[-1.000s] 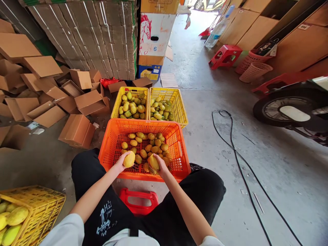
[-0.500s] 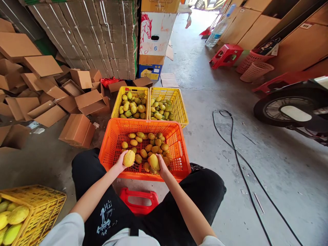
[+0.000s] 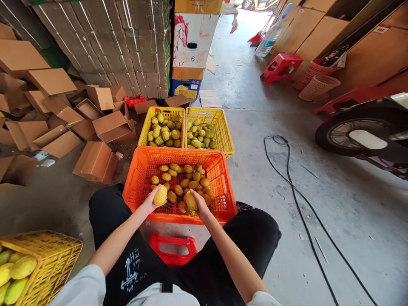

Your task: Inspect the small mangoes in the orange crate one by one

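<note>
An orange crate (image 3: 137, 182) with several yellow-green mangoes stands on the floor between my knees. My left hand (image 3: 149, 204) is closed round one yellow mango (image 3: 160, 195) over the crate's near left side. Beside it my right hand (image 3: 200, 206) grips another mango (image 3: 190, 200) just above the pile. Behind the orange crate sit two yellow crates, the left yellow crate (image 3: 144, 127) and the right yellow crate (image 3: 225, 131), both holding mangoes.
A third yellow crate (image 3: 47, 255) of mangoes sits at my lower left. Loose cardboard boxes (image 3: 95, 161) and stacked flat cartons (image 3: 111, 42) fill the left. A black cable (image 3: 296, 199) crosses the floor; a scooter wheel (image 3: 360, 138) is at right. A red stool (image 3: 172, 248) is under me.
Both hands stay over the orange crate with their mangoes; each has shifted only slightly, the right one turning its mango a little.
</note>
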Motion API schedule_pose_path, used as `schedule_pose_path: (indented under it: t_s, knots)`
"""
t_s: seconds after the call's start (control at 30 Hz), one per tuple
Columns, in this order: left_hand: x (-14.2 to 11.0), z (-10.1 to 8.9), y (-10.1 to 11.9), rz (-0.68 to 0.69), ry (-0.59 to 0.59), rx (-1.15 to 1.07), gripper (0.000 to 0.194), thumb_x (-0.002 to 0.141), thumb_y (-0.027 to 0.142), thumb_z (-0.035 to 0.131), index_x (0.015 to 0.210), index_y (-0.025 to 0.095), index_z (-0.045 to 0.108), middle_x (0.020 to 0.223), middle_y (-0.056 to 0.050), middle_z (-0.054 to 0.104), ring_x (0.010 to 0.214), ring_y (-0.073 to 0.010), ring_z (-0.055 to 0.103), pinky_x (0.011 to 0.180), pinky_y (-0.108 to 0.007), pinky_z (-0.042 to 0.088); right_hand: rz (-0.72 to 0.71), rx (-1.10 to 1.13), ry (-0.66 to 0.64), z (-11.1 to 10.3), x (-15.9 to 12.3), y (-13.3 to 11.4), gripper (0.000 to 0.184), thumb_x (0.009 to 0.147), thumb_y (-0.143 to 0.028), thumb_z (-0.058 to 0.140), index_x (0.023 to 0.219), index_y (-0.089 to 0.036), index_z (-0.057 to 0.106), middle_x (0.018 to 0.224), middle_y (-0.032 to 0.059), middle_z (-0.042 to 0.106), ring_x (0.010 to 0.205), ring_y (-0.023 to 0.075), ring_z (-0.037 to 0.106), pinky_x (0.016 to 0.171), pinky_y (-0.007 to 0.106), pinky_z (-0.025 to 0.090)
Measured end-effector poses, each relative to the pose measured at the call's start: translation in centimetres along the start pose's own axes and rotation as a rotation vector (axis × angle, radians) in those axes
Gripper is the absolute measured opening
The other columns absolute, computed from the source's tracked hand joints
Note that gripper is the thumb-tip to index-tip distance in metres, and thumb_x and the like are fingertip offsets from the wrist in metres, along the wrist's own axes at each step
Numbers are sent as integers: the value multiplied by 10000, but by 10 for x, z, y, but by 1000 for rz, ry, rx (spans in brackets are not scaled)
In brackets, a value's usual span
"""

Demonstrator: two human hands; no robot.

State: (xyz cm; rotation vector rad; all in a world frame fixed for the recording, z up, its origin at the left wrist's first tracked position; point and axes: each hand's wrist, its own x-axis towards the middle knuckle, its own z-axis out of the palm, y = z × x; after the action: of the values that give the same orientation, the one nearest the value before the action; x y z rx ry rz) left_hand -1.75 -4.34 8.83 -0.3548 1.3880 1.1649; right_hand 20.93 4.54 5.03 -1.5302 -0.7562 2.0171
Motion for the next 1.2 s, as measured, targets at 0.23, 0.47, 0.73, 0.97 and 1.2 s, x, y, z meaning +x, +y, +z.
schedule_pose_path:
  t_s: [0.23,0.47,0.73,0.97,1.2]
  knots:
    - [0,-1,-7,109,-22,87,253,906,196,939,1071,158,751,955,-68,814,787,-197,783,678,-270,647,92,115,44,10,-11,-9,267,829,-347,923,970,-231,729,808,28,783,739,230,786,648,312,664]
    - [4,-1,-4,93,84,81,157,997,297,789,1099,188,739,867,-32,784,719,-196,768,633,-249,607,79,-12,112,5,-7,-6,292,861,-476,796,1038,-249,748,922,18,790,853,230,750,583,254,528]
    - [3,0,-4,72,35,95,167,1102,333,612,1080,189,694,792,-17,751,589,-183,737,598,-256,612,163,-5,38,7,-7,-6,231,905,-454,796,950,-255,688,803,32,751,705,228,737,570,281,562]
    - [1,0,-5,90,-18,78,99,1066,255,736,1062,162,701,795,-46,762,634,-202,772,620,-283,643,165,55,7,13,-15,-11,229,890,-425,839,911,-245,698,777,32,756,682,224,730,584,299,598]
    - [9,-6,-6,90,39,82,157,994,253,831,1076,176,722,811,-35,763,665,-193,764,637,-280,661,112,20,56,11,-13,-10,274,842,-465,877,930,-231,764,814,26,783,725,209,729,581,259,530]
